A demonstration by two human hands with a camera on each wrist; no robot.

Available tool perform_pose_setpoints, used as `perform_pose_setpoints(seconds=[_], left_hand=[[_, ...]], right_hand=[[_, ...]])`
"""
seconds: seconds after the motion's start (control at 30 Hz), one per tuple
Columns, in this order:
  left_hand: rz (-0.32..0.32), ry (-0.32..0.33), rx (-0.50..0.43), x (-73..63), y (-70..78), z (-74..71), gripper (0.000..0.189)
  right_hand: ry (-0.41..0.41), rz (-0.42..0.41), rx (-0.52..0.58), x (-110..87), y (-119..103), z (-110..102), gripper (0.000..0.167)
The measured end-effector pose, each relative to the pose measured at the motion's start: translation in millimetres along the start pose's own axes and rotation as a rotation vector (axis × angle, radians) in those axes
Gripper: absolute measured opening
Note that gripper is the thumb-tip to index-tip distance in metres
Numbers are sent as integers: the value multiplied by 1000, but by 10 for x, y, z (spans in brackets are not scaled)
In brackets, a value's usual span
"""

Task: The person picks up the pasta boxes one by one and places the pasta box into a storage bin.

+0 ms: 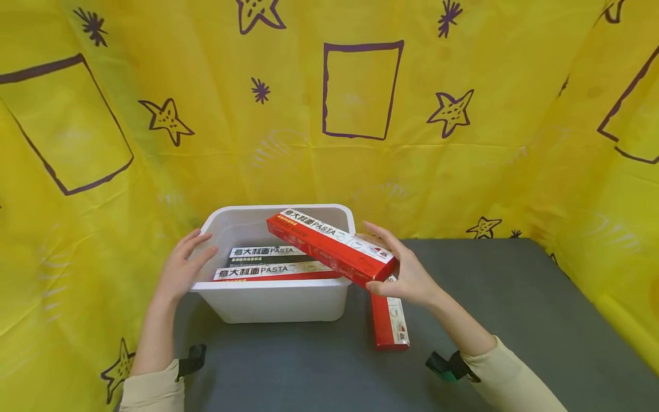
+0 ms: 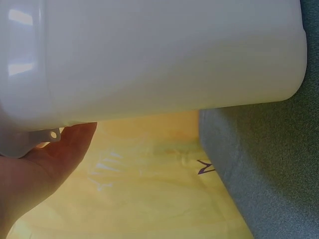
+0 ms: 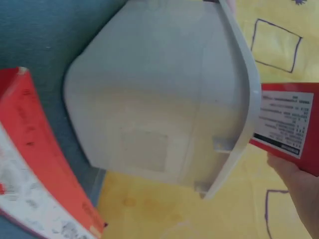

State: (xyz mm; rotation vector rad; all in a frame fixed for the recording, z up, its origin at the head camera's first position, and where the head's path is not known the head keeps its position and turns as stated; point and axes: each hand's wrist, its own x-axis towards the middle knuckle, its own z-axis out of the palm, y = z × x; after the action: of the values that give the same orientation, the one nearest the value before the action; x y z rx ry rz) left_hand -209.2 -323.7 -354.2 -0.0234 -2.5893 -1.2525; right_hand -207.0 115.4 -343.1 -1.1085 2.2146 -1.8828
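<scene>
My right hand (image 1: 404, 272) grips the near right end of a red and white pasta box (image 1: 329, 243), thumb below and fingers on the far side. The box slants over the right rim of a white plastic bin (image 1: 273, 300), its far end above the inside. My left hand (image 1: 185, 266) holds the bin's left rim; the left wrist view shows a finger (image 2: 79, 142) against the outside wall. Inside the bin lie a black and white pasta box (image 1: 265, 253) and, before it, another red and white pasta box (image 1: 273, 271).
One more red pasta box (image 1: 389, 323) lies on the dark grey table (image 1: 288, 366), just right of the bin and partly hidden under the held box. A yellow patterned cloth (image 1: 288, 114) hangs behind and along both sides.
</scene>
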Motion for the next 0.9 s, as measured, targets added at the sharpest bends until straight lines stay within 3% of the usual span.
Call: perform_pose_setpoints(seconds=[0.23, 0.47, 0.67, 0.9], left_hand=[[-8, -1, -1, 7, -8, 5, 59], [-27, -14, -6, 4, 9, 11, 59], [-27, -14, -22, -3, 9, 25, 59], [-16, -1, -23, -3, -1, 12, 59]], right_hand=[[-27, 38, 63, 380, -53, 32, 75], [-72, 49, 39, 713, -24, 147, 75], [-97, 101, -25, 886, 56, 259, 77], [-230, 104, -96, 1113, 178, 239, 84]])
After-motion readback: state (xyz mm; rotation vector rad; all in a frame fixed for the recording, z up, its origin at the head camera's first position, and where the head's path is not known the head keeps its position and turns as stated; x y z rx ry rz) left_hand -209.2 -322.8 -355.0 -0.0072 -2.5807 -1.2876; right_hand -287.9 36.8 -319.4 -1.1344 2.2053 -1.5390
